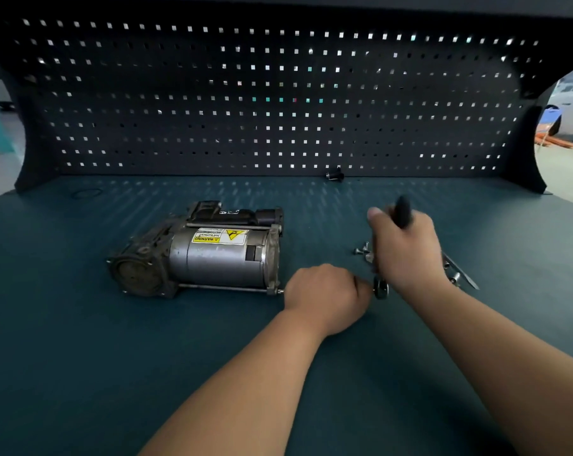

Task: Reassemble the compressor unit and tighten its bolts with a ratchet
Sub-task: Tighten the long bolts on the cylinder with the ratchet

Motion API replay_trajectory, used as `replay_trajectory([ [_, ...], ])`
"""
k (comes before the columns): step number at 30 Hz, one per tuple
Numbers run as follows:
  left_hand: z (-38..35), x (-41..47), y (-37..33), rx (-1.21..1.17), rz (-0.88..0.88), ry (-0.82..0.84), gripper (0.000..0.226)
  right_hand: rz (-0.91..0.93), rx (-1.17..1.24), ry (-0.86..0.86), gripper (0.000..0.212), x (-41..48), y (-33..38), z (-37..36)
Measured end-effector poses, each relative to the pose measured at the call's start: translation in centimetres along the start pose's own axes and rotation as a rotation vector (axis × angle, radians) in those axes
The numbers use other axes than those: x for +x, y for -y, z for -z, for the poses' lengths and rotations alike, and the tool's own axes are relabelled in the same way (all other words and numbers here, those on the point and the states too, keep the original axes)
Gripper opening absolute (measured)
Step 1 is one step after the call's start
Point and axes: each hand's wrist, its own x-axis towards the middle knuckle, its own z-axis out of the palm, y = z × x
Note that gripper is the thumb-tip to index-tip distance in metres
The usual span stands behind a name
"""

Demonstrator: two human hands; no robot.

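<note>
The compressor unit [206, 255] lies on its side on the dark green bench, a grey metal cylinder with a yellow warning label and a dirty cast housing at its left end. My right hand [406, 251] grips the black handle of the ratchet [403, 210], held nearly upright, with its round head [381, 288] low by the bench. My left hand [324, 296] is closed just left of that head, its fingertips at the head; what they pinch is hidden. Loose bolts [361, 249] lie beside my right hand.
A long metal tool [461, 270] and more small bolts lie behind my right wrist. A small dark part [335, 175] sits at the foot of the black pegboard [278, 93] that closes the back of the bench [146, 357].
</note>
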Motion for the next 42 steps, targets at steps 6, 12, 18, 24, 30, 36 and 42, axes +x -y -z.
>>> replay_trajectory([
  [6,0.0,-0.1,0.1,0.064,0.023,0.048,0.044,-0.627,-0.124,0.182,0.025,5.2,-3.5,-2.9],
  [12,0.0,-0.1,0.2,0.002,0.043,0.037,0.046,-0.576,0.112,0.2,0.031,3.6,-3.9,-2.1],
  [18,0.1,0.0,0.2,-0.057,0.011,-0.011,0.046,-0.237,-0.343,0.406,0.045,0.1,-3.6,0.9],
  [24,1.8,-1.1,0.0,-0.058,-0.088,-0.074,0.025,-0.566,-0.225,0.538,0.047,-0.7,-2.7,1.3],
  [30,8.4,-0.3,3.1,-0.019,-0.181,-0.463,0.023,-0.588,-0.215,0.643,0.053,-0.6,-2.9,1.7],
  [36,8.6,-1.7,12.2,0.114,0.371,-0.226,0.035,0.094,-0.502,0.572,0.03,0.0,-4.3,2.4],
  [42,6.9,-1.0,12.0,0.106,0.475,-0.417,0.048,0.683,-0.556,0.66,0.012,1.1,-5.8,3.7],
])
